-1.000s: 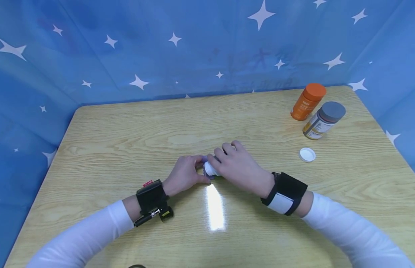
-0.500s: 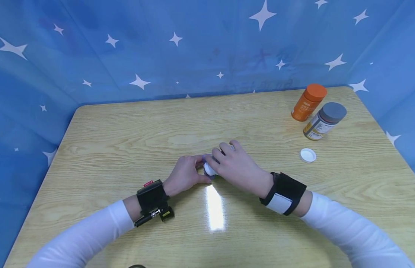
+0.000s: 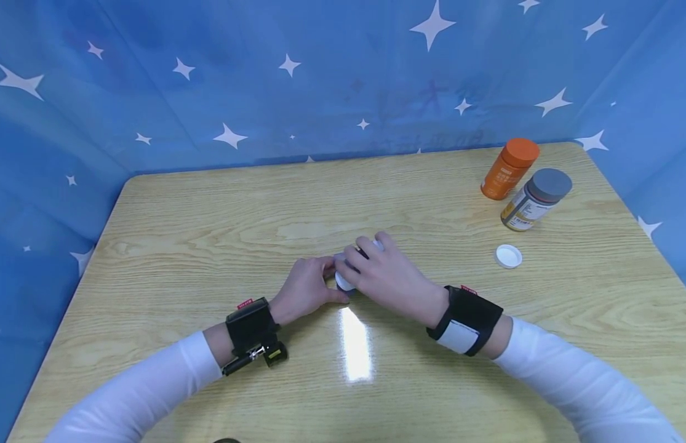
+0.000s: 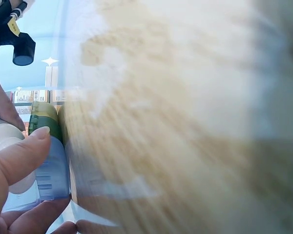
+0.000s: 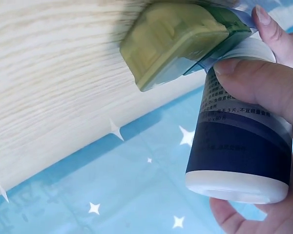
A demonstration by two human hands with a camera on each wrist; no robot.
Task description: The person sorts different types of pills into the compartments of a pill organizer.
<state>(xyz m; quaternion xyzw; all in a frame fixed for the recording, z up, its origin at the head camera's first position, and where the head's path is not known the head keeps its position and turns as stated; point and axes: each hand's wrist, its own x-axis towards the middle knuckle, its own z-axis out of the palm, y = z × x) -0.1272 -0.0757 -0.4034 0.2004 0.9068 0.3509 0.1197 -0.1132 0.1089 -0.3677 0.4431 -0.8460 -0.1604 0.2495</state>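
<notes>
My right hand [image 3: 395,280] grips a white pill bottle [image 5: 239,146] with a dark blue label. The bottle is tilted, its white neck towards a translucent pill box [image 5: 176,44] with yellow, green and blue sections. My left hand [image 3: 303,288] holds this box low at the table, thumb [image 4: 29,153] on one side and fingers beneath in the left wrist view. The bottle's neck overlaps the box's blue end; its mouth and any pills are hidden. In the head view, my right fingers cover most of the bottle.
On the wooden table [image 3: 210,221], a round white cap [image 3: 508,256] lies to the right. Beyond it stand an orange bottle [image 3: 510,168] and a grey-lidded bottle [image 3: 536,199]. A blue star-patterned curtain [image 3: 343,80] borders the back and sides.
My right hand has shifted slightly left and its wrist has turned a little, so less of the bottle's white end shows. My left hand has stayed in place.
</notes>
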